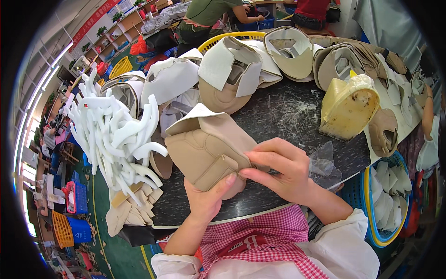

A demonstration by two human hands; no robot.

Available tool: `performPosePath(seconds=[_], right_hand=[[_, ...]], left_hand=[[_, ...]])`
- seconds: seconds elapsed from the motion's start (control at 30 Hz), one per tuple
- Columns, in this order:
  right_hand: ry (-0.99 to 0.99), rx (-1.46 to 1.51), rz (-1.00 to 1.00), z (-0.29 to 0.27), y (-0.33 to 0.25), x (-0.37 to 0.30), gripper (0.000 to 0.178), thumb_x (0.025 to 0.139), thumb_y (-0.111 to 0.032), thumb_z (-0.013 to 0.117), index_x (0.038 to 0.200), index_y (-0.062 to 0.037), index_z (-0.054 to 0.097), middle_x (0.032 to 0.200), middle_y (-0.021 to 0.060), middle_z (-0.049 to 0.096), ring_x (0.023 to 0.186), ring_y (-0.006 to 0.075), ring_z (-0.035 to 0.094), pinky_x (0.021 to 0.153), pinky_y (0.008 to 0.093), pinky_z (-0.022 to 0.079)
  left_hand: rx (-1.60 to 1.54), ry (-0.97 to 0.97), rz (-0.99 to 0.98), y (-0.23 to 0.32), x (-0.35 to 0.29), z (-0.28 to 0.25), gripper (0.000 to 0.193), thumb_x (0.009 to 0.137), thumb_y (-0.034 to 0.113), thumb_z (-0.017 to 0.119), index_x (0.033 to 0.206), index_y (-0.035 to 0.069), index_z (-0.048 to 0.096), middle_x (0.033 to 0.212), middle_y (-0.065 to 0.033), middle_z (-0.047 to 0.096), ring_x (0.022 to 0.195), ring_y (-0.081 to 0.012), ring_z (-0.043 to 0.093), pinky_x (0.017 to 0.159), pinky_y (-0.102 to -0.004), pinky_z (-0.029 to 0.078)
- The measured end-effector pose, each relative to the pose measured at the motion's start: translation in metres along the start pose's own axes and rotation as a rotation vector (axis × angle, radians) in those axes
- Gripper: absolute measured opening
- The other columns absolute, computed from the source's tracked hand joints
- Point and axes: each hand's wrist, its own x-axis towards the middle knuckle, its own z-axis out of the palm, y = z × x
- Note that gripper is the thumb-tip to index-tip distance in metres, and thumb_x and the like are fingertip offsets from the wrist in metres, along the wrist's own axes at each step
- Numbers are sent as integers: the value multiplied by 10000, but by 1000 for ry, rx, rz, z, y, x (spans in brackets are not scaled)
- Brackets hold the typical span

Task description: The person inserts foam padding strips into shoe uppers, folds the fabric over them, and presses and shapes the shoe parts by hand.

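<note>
A beige shoe upper (200, 153) with stitched seams and a pale lining is held tilted over the near part of the dark table (288, 109). My left hand (204, 200) grips it from below, its thumb pressed on the lower side. At the upper's right edge, my right hand (288, 172) pinches the material between thumb and fingers, close to the left thumb. The fingers of my left hand are mostly hidden behind the upper. Just left of it lies a heap of white foam strips (111, 130).
More beige and white shoe uppers (225, 100) stand in an arc along the far edge. A yellowish, glue-stained container (348, 109) sits right, near a clear plastic scrap (323, 162). Beige pieces (134, 209) lie at left. A blue basket (360, 186) holds white pieces. Other people work beyond.
</note>
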Motion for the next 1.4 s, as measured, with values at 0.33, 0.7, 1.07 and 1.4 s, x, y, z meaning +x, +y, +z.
performPosePath(seconds=[0.33, 0.7, 1.07, 1.4], right_hand=[[-505, 462, 158, -9, 7, 8, 196, 797, -73, 683, 814, -12, 497, 764, 85, 485, 659, 235, 527, 583, 323, 436], [-155, 157, 1, -6, -2, 6, 345, 721, -26, 745, 1047, -2, 637, 886, 103, 627, 683, 169, 613, 587, 253, 496], [-237, 254, 64, 1, -7, 14, 214, 770, -104, 741, 891, 8, 604, 733, 84, 562, 588, 170, 562, 531, 271, 462], [-424, 412, 116, 5, 9, -1, 231, 834, -164, 678, 743, -7, 535, 625, 75, 487, 506, 167, 448, 453, 303, 346]], left_hand=[[-65, -24, -127, 3, -8, -7, 485, 785, 46, 729, 1213, -23, 513, 1150, -119, 605, 1029, -197, 603, 892, -335, 490], [70, -156, -13, 7, -15, -6, 398, 888, 84, 595, 1253, -33, 491, 1169, -137, 593, 1042, -206, 596, 894, -355, 487], [152, -90, 19, -5, -20, -16, 456, 797, -14, 675, 1226, -36, 520, 1155, -128, 611, 1035, -200, 603, 897, -330, 484], [-282, -63, -215, 0, -16, -12, 579, 748, 32, 723, 1260, -31, 461, 1174, -142, 583, 1088, -233, 576, 940, -380, 461]])
